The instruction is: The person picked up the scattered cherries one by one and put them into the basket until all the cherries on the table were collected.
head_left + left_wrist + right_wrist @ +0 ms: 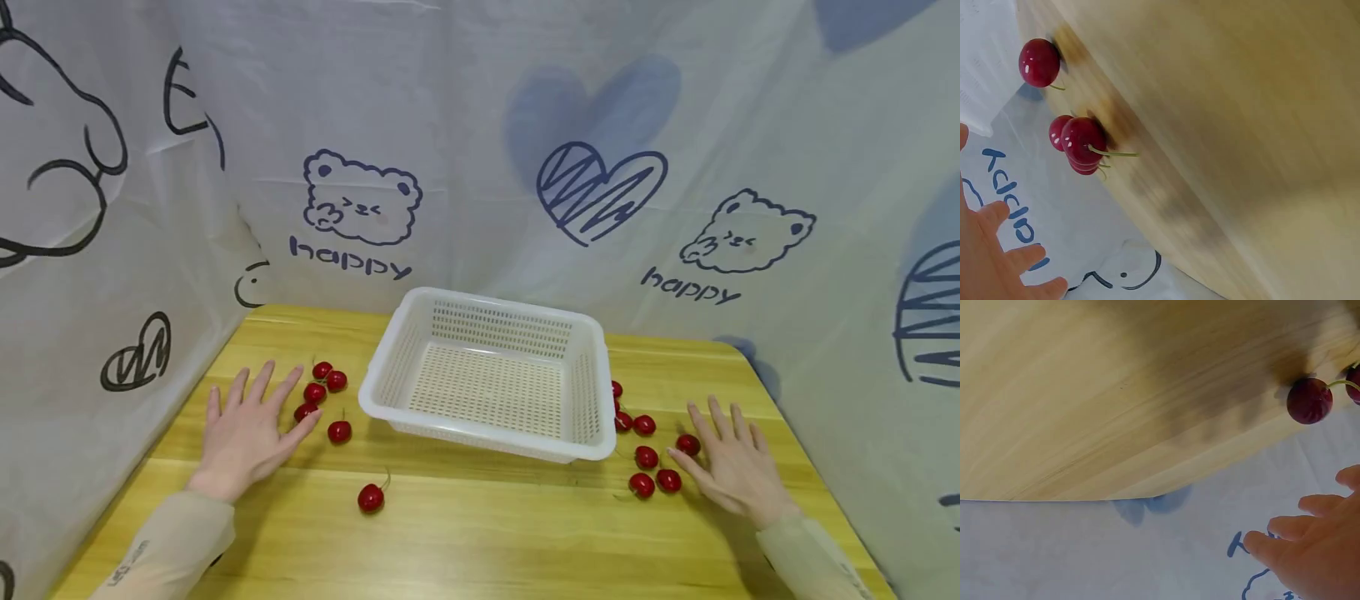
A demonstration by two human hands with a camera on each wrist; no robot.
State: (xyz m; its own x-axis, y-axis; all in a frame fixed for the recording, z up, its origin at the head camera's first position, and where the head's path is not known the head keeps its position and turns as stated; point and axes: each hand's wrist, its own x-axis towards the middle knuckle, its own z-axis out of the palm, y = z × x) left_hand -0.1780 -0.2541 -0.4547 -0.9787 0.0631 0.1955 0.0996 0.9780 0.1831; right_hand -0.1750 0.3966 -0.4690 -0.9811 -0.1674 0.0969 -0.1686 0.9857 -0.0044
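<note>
Both hands are spread and hold nothing. In the head view my left hand is at the left, its thumb close to a small group of red cherries. Two more cherries lie nearer the middle, one a lone cherry towards the front. On the right, my right hand is beside several cherries, its thumb near the outermost cherry. Between the hands stands a white plastic basket with nothing in it. The left wrist view shows stemmed cherries; the right wrist view shows a cherry.
The wooden table ends at a white cloth printed with bears and hearts, which hangs behind and at both sides. The basket stands near the table's back edge and partly hides some cherries at its right side.
</note>
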